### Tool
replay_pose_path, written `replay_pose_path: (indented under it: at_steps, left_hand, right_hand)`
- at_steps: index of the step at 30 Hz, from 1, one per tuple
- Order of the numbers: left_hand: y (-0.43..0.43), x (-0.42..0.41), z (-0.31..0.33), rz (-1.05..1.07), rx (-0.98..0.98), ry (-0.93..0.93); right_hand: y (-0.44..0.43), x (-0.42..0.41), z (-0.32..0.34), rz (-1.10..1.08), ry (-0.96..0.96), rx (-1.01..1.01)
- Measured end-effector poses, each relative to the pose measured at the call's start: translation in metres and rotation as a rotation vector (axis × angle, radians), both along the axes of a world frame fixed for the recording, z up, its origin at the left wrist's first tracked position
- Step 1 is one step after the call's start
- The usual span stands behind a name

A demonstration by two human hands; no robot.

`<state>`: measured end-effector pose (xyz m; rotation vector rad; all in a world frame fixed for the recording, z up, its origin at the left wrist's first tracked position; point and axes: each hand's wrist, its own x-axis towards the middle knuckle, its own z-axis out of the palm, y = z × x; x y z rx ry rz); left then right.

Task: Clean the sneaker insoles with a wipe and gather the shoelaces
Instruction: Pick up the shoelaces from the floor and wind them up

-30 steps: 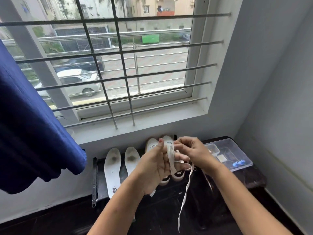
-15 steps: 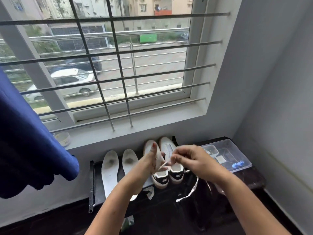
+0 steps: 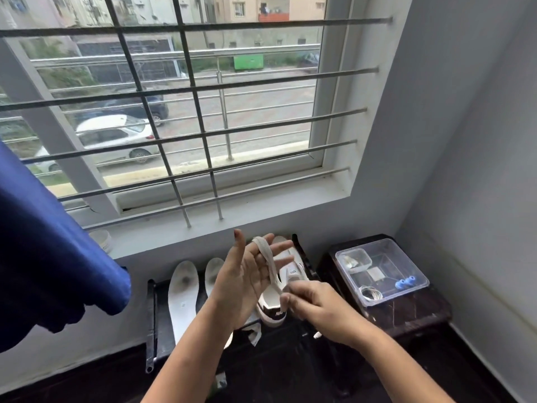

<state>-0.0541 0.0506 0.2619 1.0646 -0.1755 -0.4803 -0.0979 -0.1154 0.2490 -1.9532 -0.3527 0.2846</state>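
window corner, dark rack under the sill. i see the left hand raised, fingers straight and spread, white shoelace looped over them. the right hand pinches its lower end: gathering half done, by my read. two insoles lie beside the sneakers, heel stains showing, so wiping looks undone.

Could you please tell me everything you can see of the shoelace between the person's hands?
The shoelace is a flat, off-white band that looks like soft woven fabric. It loops over the straight fingers of the raised left hand, then runs down past the palm to the right hand, which pinches it. That stretch looks fairly taut. It is held in front of the white sneakers. Its ends cannot be made out.
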Motion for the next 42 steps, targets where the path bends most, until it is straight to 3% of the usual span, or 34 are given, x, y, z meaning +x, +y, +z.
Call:
replay_pose_path:
  at_steps: [5, 9, 16, 23, 25, 29, 33, 37, 42]
  left_hand:
    - [0.0, 0.003, -0.005, -0.016, 0.409, -0.087]
    - [-0.005, -0.012, 0.003, -0.273, 0.467, -0.096]
    - [-0.011, -0.017, 0.013, -0.326, 0.155, -0.021]
    - [-0.004, -0.005, 0.007, -0.02, -0.088, 0.085]
    - [-0.004, -0.002, 0.003, 0.052, -0.033, 0.083]
    - [-0.005, -0.001, -0.001, 0.121, 0.255, 0.051]
    - [-0.012, -0.013, 0.005, -0.13, 0.495, -0.007]
    - [-0.02, -0.029, 0.007, -0.321, 0.432, 0.025]
    - [-0.029, -0.034, 0.019, -0.229, 0.217, 0.024]
  right_hand:
    - [-0.015, 0.009, 0.027, 0.053, -0.124, -0.208]
    - [-0.028, 0.029, 0.044, -0.066, -0.222, -0.151]
    - [-0.021, 0.037, 0.001, -0.186, -0.075, -0.028]
    - [0.005, 0.0, -0.017, -0.081, -0.007, -0.046]
    - [0.003, -0.006, -0.014, -0.037, 0.0, -0.079]
    - [-0.009, -0.008, 0.001, 0.042, -0.133, -0.27]
    - [-0.021, 0.002, 0.029, 0.025, -0.222, -0.279]
    - [-0.031, 0.02, 0.044, -0.1, -0.309, -0.216]
    - [-0.033, 0.031, 0.027, -0.263, -0.219, 0.001]
